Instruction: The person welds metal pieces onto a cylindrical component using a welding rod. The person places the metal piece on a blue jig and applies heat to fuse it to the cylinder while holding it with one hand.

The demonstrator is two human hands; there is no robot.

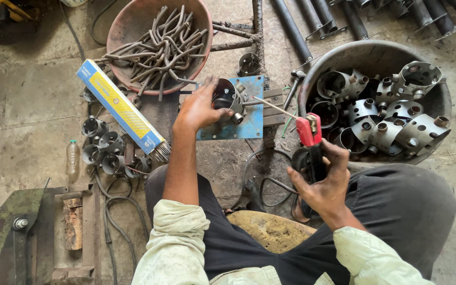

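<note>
My left hand grips a round metal clamp part sitting on a blue steel jig plate on the floor. My right hand holds a red and black welding electrode holder. A thin welding rod sticks out of the holder, its tip reaching toward the part on the jig. My legs in dark trousers frame the jig.
A reddish pan of bent metal rods lies behind the jig. A grey basin of perforated metal clamp parts is at right. A blue and yellow electrode box, several loose clamps, a plastic bottle, cables and pipes surround me.
</note>
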